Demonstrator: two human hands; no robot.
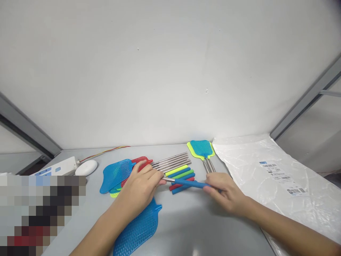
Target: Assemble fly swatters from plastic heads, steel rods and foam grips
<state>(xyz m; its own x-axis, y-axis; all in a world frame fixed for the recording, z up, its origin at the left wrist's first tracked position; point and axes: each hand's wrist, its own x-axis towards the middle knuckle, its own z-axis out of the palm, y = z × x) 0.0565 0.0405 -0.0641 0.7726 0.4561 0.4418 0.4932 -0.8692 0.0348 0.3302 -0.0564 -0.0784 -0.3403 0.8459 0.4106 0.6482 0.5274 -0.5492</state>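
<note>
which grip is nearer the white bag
Right. The right grip is by the bag's edge; the left grip is farther off, beside the metal rods.

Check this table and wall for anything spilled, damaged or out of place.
I see no spill on the table. One blue swatter head lies apart from the pile of heads, partly hidden by the left forearm. The wall has a few small marks that look like chipped paint.

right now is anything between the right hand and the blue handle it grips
Nothing visible: the right hand closes directly on the blue handle, the left hand holds the metal rod, and the loose coloured grips show behind the handle, not between.
</note>
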